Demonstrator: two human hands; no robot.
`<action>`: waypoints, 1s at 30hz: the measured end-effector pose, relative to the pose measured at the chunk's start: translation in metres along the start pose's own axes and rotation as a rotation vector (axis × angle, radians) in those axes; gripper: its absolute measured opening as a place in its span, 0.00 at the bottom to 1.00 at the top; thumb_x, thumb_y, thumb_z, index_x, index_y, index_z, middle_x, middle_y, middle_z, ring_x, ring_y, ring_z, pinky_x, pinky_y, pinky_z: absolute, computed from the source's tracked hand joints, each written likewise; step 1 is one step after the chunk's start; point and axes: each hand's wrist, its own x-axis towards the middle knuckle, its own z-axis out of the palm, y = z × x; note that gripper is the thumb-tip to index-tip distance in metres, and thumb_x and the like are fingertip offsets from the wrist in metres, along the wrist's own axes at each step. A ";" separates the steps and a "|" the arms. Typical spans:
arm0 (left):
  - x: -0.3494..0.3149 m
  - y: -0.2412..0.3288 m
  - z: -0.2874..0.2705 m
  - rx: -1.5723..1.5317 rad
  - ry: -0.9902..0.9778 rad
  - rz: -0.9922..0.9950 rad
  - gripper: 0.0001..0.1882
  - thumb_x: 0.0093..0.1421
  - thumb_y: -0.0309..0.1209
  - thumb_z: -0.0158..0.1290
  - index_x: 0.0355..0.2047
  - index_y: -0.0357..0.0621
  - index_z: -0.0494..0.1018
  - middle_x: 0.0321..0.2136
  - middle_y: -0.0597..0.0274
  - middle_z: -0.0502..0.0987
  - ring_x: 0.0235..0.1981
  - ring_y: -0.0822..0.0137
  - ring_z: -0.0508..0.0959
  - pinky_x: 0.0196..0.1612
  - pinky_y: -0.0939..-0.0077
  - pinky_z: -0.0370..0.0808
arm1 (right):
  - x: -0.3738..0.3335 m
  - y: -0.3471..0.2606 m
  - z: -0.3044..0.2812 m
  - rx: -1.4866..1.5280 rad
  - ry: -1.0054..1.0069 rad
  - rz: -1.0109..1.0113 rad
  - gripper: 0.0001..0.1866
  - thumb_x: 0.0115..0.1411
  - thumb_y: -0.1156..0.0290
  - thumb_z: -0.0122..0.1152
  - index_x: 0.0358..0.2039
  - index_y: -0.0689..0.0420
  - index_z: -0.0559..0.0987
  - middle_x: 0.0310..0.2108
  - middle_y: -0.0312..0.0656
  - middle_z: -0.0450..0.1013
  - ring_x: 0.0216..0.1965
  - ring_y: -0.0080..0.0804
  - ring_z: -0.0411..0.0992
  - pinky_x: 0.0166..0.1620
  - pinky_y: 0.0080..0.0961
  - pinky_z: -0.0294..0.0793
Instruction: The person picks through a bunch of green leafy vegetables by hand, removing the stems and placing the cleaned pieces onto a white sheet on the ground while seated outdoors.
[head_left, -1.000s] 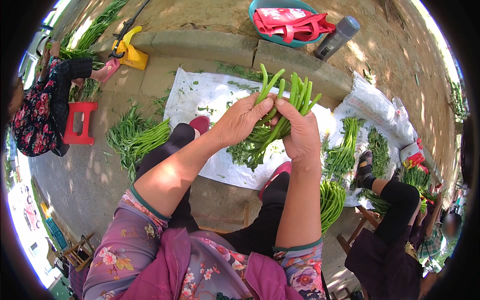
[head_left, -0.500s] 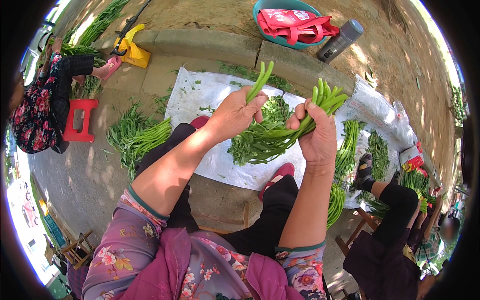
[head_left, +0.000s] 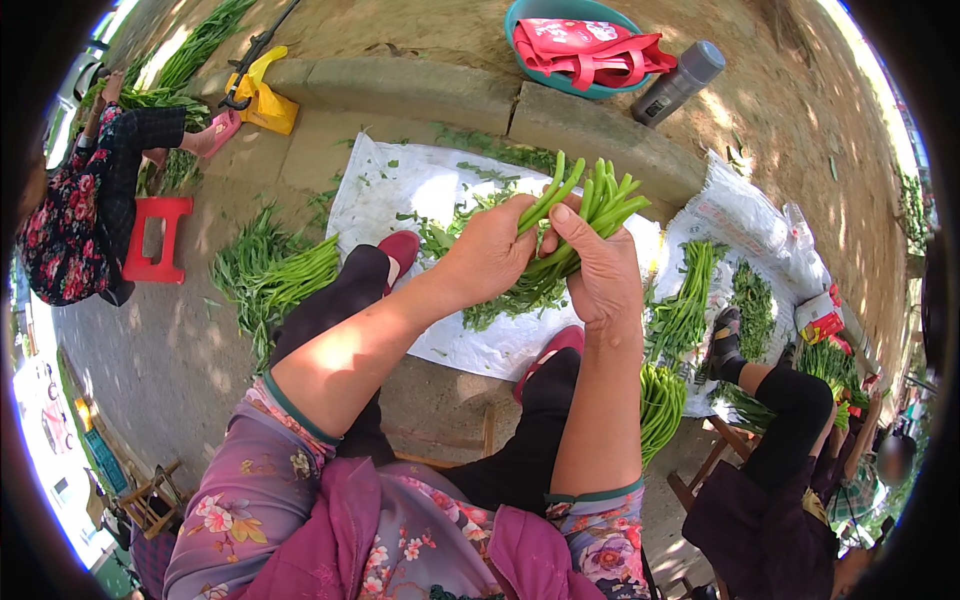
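Just above the white sheet (head_left: pixel 440 345), both my hands are brought together around green leafy stalks. My right hand (head_left: pixel 606 262) is closed on a bunch of leafy green stalks (head_left: pixel 612 200), cut ends pointing up and away, leaves hanging below. My left hand (head_left: pixel 492 250) pinches a few more green stalks (head_left: pixel 553 192) right beside that bunch; fingers of the two hands nearly touch. Loose leaves and trimmings (head_left: pixel 440 235) lie on the sheet beneath. Part of the bunch is hidden behind my hands.
Piles of stalks lie left (head_left: pixel 285 270) and right (head_left: pixel 685 310). A curb (head_left: pixel 410 90) runs beyond the sheet, with a teal basin (head_left: pixel 515 12) and grey flask (head_left: pixel 680 85) behind it. People sit at far left (head_left: pixel 75 240) and right (head_left: pixel 770 490); a red stool (head_left: pixel 155 265) stands left.
My left hand has moved right with its few stalks, up against the bunch. My right hand has shifted slightly left with the bunch, closing the gap between them.
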 end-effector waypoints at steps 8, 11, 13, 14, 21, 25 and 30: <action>-0.003 -0.001 0.010 0.074 0.050 -0.055 0.12 0.54 0.28 0.50 0.39 0.37 0.70 0.21 0.63 0.72 0.22 0.74 0.69 0.27 0.77 0.68 | 0.006 0.005 -0.011 0.035 0.169 -0.059 0.13 0.50 0.68 0.68 0.33 0.60 0.76 0.22 0.36 0.71 0.23 0.22 0.68 0.28 0.20 0.67; -0.005 0.013 0.007 0.110 -0.013 -0.125 0.14 0.50 0.32 0.56 0.36 0.38 0.71 0.20 0.66 0.71 0.20 0.77 0.67 0.24 0.80 0.65 | 0.008 0.007 -0.015 0.039 0.188 -0.063 0.13 0.50 0.67 0.68 0.32 0.59 0.74 0.20 0.35 0.70 0.22 0.23 0.68 0.26 0.19 0.67; -0.005 0.015 0.005 0.133 -0.033 -0.159 0.16 0.48 0.34 0.58 0.35 0.39 0.72 0.19 0.68 0.71 0.18 0.79 0.65 0.22 0.81 0.64 | 0.006 0.005 -0.013 0.042 0.179 -0.053 0.13 0.51 0.66 0.68 0.31 0.58 0.73 0.20 0.35 0.69 0.21 0.23 0.67 0.25 0.19 0.66; -0.005 0.012 0.006 0.105 -0.029 -0.133 0.15 0.48 0.34 0.58 0.34 0.39 0.72 0.18 0.68 0.70 0.18 0.78 0.65 0.22 0.81 0.63 | 0.005 0.005 -0.012 0.044 0.175 -0.049 0.13 0.51 0.66 0.67 0.31 0.57 0.73 0.20 0.35 0.69 0.20 0.23 0.67 0.25 0.19 0.66; -0.005 0.010 0.008 0.046 -0.020 -0.101 0.10 0.49 0.30 0.60 0.28 0.38 0.74 0.18 0.69 0.70 0.19 0.79 0.65 0.23 0.81 0.64 | 0.007 0.002 -0.017 0.019 0.154 -0.078 0.15 0.52 0.63 0.66 0.33 0.59 0.73 0.20 0.35 0.68 0.20 0.23 0.66 0.24 0.19 0.65; -0.004 0.009 0.005 0.046 0.040 -0.129 0.07 0.51 0.26 0.59 0.28 0.37 0.74 0.21 0.69 0.72 0.20 0.81 0.66 0.25 0.83 0.65 | 0.006 -0.003 -0.016 0.021 0.173 -0.067 0.18 0.53 0.60 0.66 0.35 0.62 0.74 0.20 0.35 0.68 0.21 0.22 0.66 0.25 0.20 0.65; 0.004 0.001 -0.003 -0.150 0.163 -0.074 0.04 0.53 0.23 0.57 0.28 0.37 0.73 0.24 0.69 0.74 0.24 0.82 0.70 0.27 0.87 0.67 | 0.003 -0.008 -0.015 -0.034 0.114 -0.016 0.24 0.55 0.59 0.63 0.43 0.67 0.72 0.24 0.35 0.68 0.26 0.23 0.67 0.30 0.22 0.70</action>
